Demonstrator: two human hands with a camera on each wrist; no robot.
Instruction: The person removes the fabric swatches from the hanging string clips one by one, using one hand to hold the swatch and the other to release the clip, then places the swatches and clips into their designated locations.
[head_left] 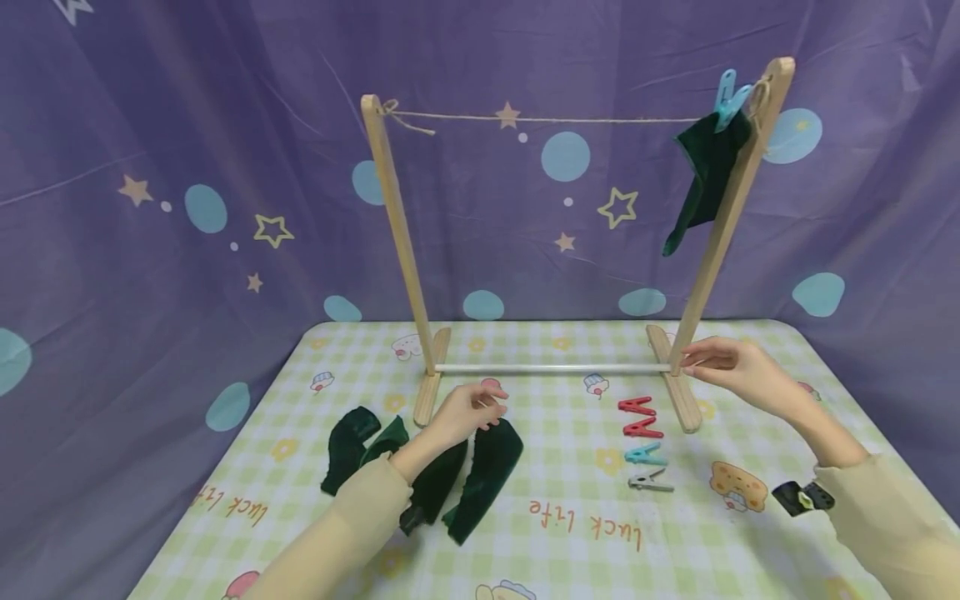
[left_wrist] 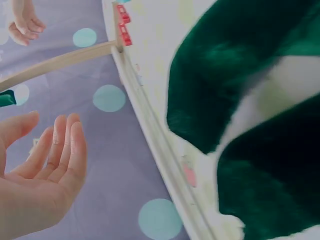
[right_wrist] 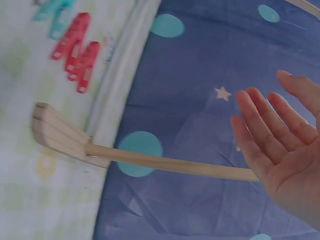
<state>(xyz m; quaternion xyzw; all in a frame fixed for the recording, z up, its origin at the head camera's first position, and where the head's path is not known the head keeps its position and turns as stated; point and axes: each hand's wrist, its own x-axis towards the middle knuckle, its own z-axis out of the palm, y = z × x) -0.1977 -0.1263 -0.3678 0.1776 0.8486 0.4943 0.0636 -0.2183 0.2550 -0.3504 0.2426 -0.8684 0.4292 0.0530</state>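
My left hand (head_left: 463, 415) hovers over several dark green velvet cloth pieces (head_left: 487, 483) lying on the left of the table. In the left wrist view its fingers (left_wrist: 65, 150) are loosely bent around nothing, with green cloth (left_wrist: 200, 90) to one side. Beside the right foot of a wooden stand is my right hand (head_left: 735, 371), its relaxed fingers (right_wrist: 270, 135) free of any object in the right wrist view. Another green velvet piece (head_left: 708, 171) hangs at the right end of the stand's string (head_left: 600, 121), pinned by a blue clothespin (head_left: 726, 108).
Between the hands lie two red clothespins (head_left: 642, 428), a light blue one (head_left: 647, 455) and a grey one (head_left: 651, 482) in a column. The stand has two upright posts (head_left: 401, 233) and a pale crossbar (head_left: 555, 368) low across the checked tablecloth (head_left: 570, 567). A purple curtain (head_left: 480, 217) stands behind.
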